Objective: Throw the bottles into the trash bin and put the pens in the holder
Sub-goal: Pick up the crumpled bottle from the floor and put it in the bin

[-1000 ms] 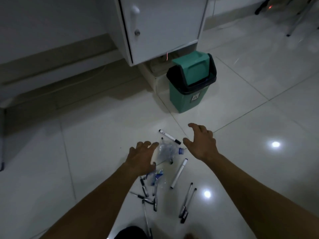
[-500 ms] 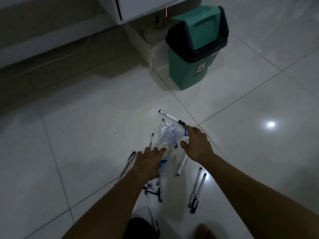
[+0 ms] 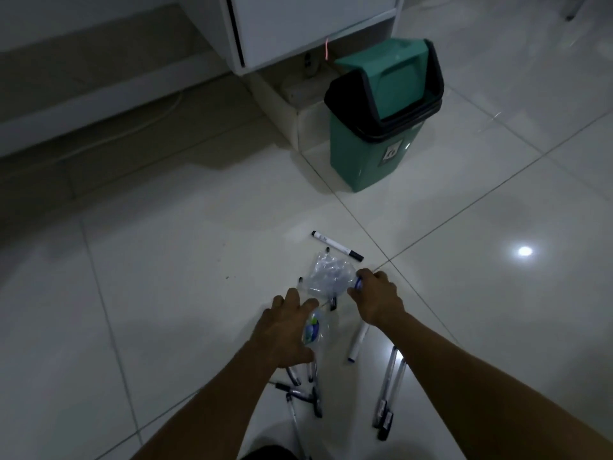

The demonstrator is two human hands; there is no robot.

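Observation:
Two crumpled clear bottles lie among scattered pens on the white tiled floor. My right hand (image 3: 378, 300) pinches the blue-capped neck of the farther bottle (image 3: 326, 275). My left hand (image 3: 285, 330) is closed around the nearer bottle (image 3: 313, 330), which has a blue-green label. A white marker (image 3: 336, 245) lies beyond the bottles, and another marker (image 3: 357, 341) lies under my right wrist. Two pens (image 3: 388, 393) lie to the right, and several dark pens (image 3: 302, 390) below my left hand. The green trash bin (image 3: 374, 154), with black rim and swing lid, stands farther back on the right. No pen holder is in view.
A white cabinet (image 3: 298, 24) overhangs the floor behind the bin, with a low white block (image 3: 295, 91) and a cable beneath it. A bright lamp reflection (image 3: 524, 251) shows on the tiles to the right.
Both hands have come down from above the pile onto the bottles. The right hand closed on the capped neck and the left on the labelled bottle. The view has tilted down towards the floor.

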